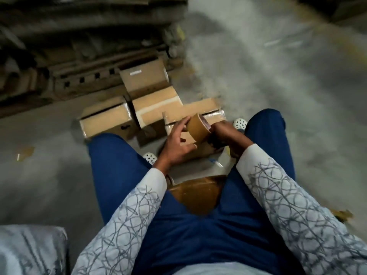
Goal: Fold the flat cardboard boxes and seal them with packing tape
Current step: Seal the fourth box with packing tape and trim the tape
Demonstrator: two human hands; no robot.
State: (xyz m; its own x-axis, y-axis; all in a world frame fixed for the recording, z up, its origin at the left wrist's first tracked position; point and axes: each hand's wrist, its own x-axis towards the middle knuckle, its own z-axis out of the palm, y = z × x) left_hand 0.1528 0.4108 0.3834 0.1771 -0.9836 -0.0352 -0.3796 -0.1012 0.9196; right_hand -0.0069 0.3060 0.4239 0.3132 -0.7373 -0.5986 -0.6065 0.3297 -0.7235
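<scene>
Gripping the tape roll (198,128) at its rim, the right hand (224,135) is clamping it just above the light, stiff cardboard box (190,114) while the left hand (178,145), fingers spread, is brushing the roll's slick face, probably hunting the loose end.

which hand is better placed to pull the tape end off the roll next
Probably the left. The right hand is wrapped around the tape roll, steadying it, while the left hand is open with its fingertips on the roll's outer face, free to pick at the tape end above the box.
</scene>
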